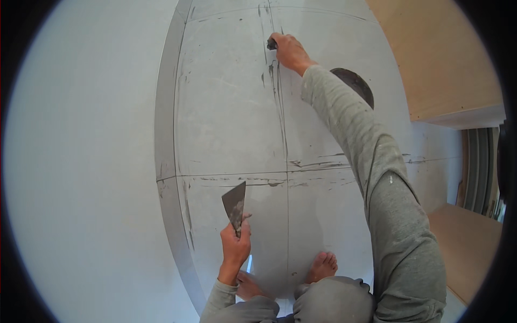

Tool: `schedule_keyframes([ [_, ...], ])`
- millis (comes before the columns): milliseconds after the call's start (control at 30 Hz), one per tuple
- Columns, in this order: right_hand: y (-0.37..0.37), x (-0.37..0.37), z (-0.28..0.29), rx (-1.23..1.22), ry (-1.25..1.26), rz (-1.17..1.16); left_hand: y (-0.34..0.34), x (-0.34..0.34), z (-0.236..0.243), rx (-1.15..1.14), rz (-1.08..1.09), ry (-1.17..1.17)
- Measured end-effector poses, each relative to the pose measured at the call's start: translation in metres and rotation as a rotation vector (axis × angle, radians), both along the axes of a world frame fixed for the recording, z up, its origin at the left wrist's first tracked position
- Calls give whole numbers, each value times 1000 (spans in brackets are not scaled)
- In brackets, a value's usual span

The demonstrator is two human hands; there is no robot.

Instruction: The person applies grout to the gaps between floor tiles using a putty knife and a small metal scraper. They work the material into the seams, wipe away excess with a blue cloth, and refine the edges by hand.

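My left hand (236, 247) is closed round the handle of a putty knife (233, 199), its grey blade pointing up and smeared near the handle. The blade is held above the tiled floor, close to a cross joint. Stretched far forward, my right hand (292, 51) grips a small dark object (272, 43) at the long joint between two tiles. Most of that object is covered by my fingers, so its kind cannot be made out. Dark grout smears (277, 86) run along this joint. Partly behind my right forearm sits a round dark container (355, 83).
Large light grey floor tiles (231, 118) meet a narrow skirting strip (166, 118) and a white wall (81, 161) on the left. A wooden panel (447, 59) stands at the far right, with another board (468, 247) nearer. My bare feet (323, 266) are on the tiles.
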State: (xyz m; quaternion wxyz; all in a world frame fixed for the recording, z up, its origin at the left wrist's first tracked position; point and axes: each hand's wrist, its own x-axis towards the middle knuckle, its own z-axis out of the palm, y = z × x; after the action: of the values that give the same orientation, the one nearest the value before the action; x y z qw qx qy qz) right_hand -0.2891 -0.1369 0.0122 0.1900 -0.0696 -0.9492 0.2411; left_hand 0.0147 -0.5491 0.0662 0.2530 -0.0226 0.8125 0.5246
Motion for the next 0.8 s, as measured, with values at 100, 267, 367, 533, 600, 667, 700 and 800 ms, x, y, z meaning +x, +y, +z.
schedule_keyframes([
  [100,-5,-1,2,27,-55,60,-20,6,-4,25,59,-54],
  [267,-65,109,-9,-121,-141,209,5,-73,-11,254,283,-168],
  [367,-98,193,3,-175,-171,307,41,-147,-47,40,57,208],
  [533,-135,246,40,-352,-386,354,103,-258,-57,73,75,448],
  [600,-123,211,35,-474,-316,357,112,-288,-74,103,128,493],
  [667,-86,124,26,-450,-98,261,117,-306,-91,-141,216,821],
  [700,-60,82,23,-266,6,172,131,-307,-90,-114,212,815],
  [800,22,7,13,-112,-7,20,169,-306,-80,-62,288,739],
])
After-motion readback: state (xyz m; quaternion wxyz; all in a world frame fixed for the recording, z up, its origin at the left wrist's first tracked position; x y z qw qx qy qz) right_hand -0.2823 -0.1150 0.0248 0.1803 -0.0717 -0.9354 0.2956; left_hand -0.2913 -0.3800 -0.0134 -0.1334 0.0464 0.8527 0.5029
